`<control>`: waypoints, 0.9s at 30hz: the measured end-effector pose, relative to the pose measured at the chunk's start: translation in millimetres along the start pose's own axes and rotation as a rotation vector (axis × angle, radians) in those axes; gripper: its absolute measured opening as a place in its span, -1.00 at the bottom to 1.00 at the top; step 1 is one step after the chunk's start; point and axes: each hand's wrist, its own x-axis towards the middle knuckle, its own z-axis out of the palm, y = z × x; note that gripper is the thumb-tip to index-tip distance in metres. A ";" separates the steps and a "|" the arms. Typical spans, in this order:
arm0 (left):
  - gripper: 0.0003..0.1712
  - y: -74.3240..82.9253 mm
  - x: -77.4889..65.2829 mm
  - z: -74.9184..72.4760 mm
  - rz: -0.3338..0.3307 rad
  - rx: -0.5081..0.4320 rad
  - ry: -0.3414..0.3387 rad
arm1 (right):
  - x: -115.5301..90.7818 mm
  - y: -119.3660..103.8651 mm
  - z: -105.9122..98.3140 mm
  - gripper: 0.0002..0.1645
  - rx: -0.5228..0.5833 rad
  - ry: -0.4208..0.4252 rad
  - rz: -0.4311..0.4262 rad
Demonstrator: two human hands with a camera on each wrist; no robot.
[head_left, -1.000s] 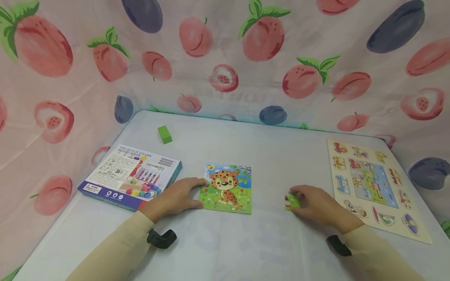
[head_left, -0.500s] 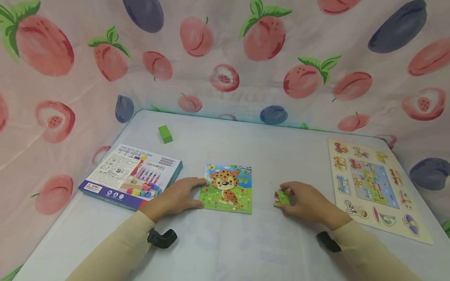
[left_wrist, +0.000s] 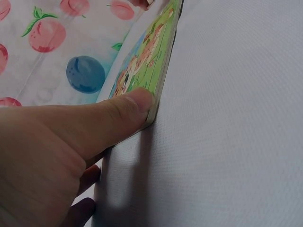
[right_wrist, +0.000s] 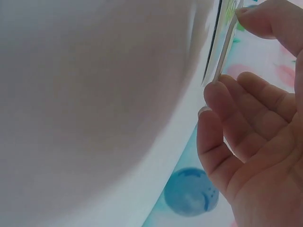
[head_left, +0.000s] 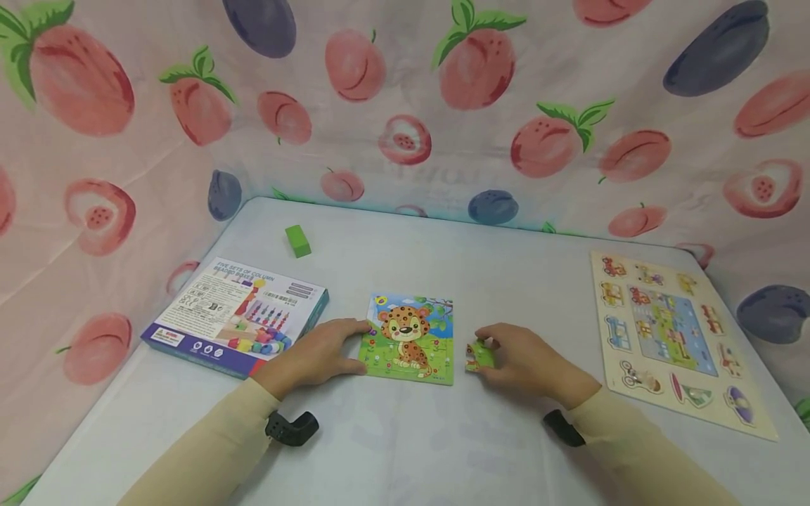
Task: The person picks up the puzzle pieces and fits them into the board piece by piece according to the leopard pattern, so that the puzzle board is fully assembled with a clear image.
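Note:
A square jigsaw puzzle (head_left: 411,344) with a cartoon leopard lies flat on the white table. My left hand (head_left: 316,355) rests at its left side, thumb at the lower left corner and index fingertip higher on the same edge. In the left wrist view the straight thumb (left_wrist: 128,106) presses on the puzzle's corner (left_wrist: 154,75). Just right of the puzzle, my right hand (head_left: 528,362) pinches a small green puzzle piece (head_left: 479,357) between thumb and fingers. A narrow gap separates piece and puzzle. The right wrist view shows the piece (right_wrist: 226,47) edge-on.
A bead set box (head_left: 237,316) lies at the left, beside my left hand. Behind it sits a green block (head_left: 297,241). At the right is a wooden board puzzle (head_left: 677,337) with vehicle pieces. Fruit-patterned cloth (head_left: 405,140) hangs behind the table (head_left: 405,450).
My right hand has moved left with the puzzle piece, bringing it close to the puzzle's right edge. My left hand and the puzzle have stayed in place.

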 end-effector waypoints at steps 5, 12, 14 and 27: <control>-0.23 0.9 -0.3 -0.6 0.000 -0.003 -0.001 | 6.7 -7.5 4.0 -0.33 0.011 -0.020 -0.003; -0.23 1.0 -0.8 -0.9 0.001 0.002 0.000 | 13.5 -17.8 9.3 -0.34 0.011 -0.030 -0.039; -0.23 0.6 -0.7 -0.6 0.002 0.001 0.001 | 15.5 -20.6 10.7 -0.33 0.014 -0.030 -0.051; -0.22 -0.1 -0.4 0.3 0.001 -0.007 0.004 | 26.1 -31.9 17.1 -0.36 0.011 -0.045 -0.073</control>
